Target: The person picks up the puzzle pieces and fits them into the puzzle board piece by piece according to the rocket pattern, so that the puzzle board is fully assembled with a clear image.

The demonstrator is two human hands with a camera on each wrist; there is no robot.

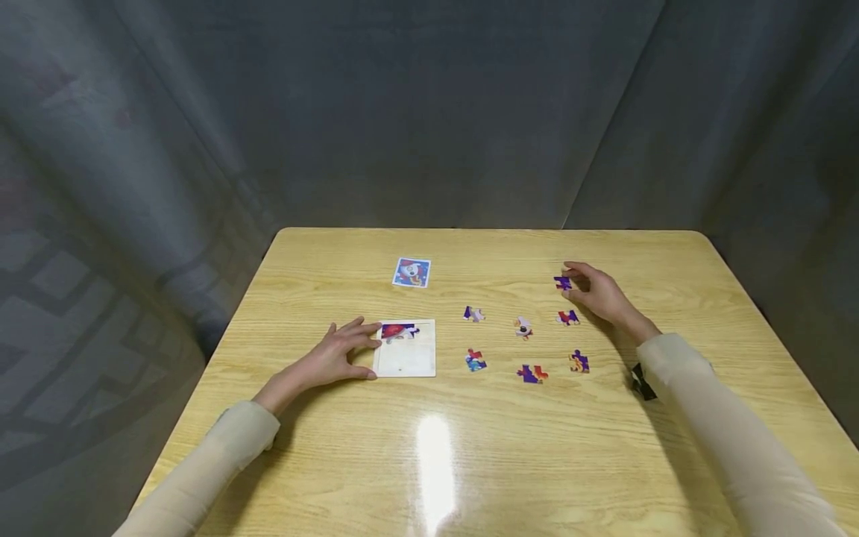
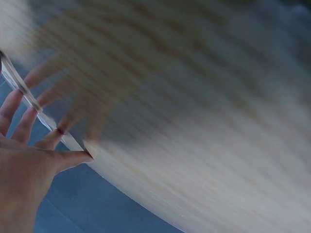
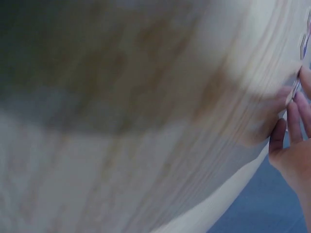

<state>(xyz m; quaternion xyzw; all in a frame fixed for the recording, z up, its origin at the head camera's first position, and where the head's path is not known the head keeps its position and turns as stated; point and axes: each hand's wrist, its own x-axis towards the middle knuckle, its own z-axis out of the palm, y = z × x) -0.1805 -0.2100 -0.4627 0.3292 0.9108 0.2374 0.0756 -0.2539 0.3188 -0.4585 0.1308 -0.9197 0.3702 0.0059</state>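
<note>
The left hand rests spread at the left side of a white square puzzle board, its thumb by the lower left corner. Joined pieces with red and purple print lie along the board's top. In the left wrist view, the left hand has its fingertips along the board's edge. At the right, the right hand pinches a purple puzzle piece between thumb and fingers, low over the table or on it. The right wrist view shows the right hand with fingertips at a thin piece edge.
Several loose pieces lie between board and right hand, among them a white one, a red and purple one and a blue and red one. A square picture card lies behind the board. A black object is beside the right sleeve.
</note>
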